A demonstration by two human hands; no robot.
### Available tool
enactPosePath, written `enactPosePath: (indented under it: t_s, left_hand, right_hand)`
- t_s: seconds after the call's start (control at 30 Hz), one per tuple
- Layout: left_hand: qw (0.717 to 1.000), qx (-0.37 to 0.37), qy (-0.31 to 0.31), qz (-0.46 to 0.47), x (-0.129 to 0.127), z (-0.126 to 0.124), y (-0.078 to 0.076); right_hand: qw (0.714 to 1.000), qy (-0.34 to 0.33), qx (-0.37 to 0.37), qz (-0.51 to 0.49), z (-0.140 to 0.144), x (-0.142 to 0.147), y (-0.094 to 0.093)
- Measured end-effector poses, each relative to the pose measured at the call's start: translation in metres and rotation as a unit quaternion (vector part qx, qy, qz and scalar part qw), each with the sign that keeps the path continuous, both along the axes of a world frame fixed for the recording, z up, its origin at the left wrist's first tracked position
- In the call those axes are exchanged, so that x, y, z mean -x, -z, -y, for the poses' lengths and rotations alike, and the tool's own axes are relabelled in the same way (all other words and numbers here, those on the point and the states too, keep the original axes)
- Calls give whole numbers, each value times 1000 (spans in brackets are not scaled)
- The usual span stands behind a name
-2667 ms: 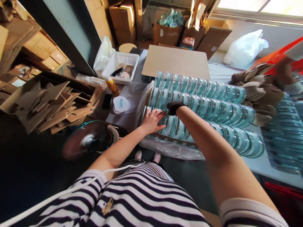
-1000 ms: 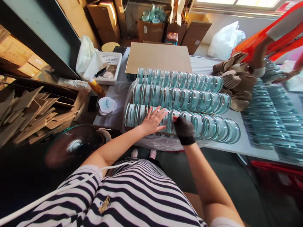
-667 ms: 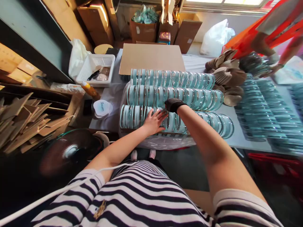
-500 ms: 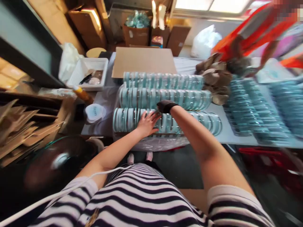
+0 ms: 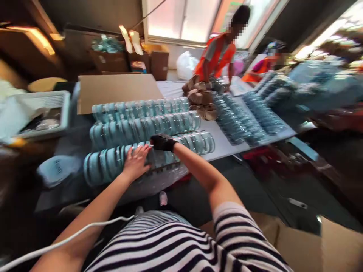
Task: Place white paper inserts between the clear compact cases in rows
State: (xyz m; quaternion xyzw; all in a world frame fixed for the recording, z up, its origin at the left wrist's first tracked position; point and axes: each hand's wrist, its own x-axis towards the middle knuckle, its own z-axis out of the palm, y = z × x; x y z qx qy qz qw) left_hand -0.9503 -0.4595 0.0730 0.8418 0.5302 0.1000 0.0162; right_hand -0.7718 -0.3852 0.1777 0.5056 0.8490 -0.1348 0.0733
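Counter [image 5: 224, 145]: a pale surface carrying long rows of shallow round blue-tinted dishes stood on edge. Three rows lie side by side at the near end; the nearest row [image 5: 147, 158] rests at the counter's front edge on clear plastic wrap. Further rows [image 5: 241, 117] lie well apart to the right, near a person in an orange vest [image 5: 218, 56]. A flat sheet of cardboard [image 5: 116, 90] lies behind the three rows. Left hand [image 5: 136, 162]: bare, fingers spread, palm pressed flat on top of the nearest row. Right hand [image 5: 162, 142]: in a dark glove, touching the same row just beside the left; whether it pinches a dish cannot be told.

Risk, as judged: the row sits at the edge, so uneven pressure could make the dishes fan out, roll, or drop to the floor.

Containers: a white basket [image 5: 48, 113] at left holds small blurred items; a far cardboard box [image 5: 109, 53] holds more blue dishes.
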Motion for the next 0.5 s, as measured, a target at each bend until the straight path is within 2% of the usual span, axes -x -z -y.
enactPosePath:
  t_s: [0.1,0.2,0.27,0.3,0.33,0.4,0.5]
  left_hand:
    - [999,31,-8,1,-5,-7,-1]
    - [998,50,-25,10,-2,-9,-1]
    - [998,56,-32,22,0,-6,-3]
    - [997,59,-34,26,1,-4,-5]
    - [997,65,-35,29,1,-3,-7]
    - [996,78,-37,38,-3,-1,-13]
    - [995,84,-26,52,-19,-6,-21]
  right_hand:
    - [997,-67,33,-7,30,-12,49]
    - [995,-91,46,3,64,-26,103]
    - [995,-91,42,11,85,-32,127]
    - [995,-90,40,13,93,-35,134]
    - [995,-88,38,16,96,-38,135]
    - [997,-69,28,19,91,-46,126]
    - [999,7,-27,29,48,-60,87]
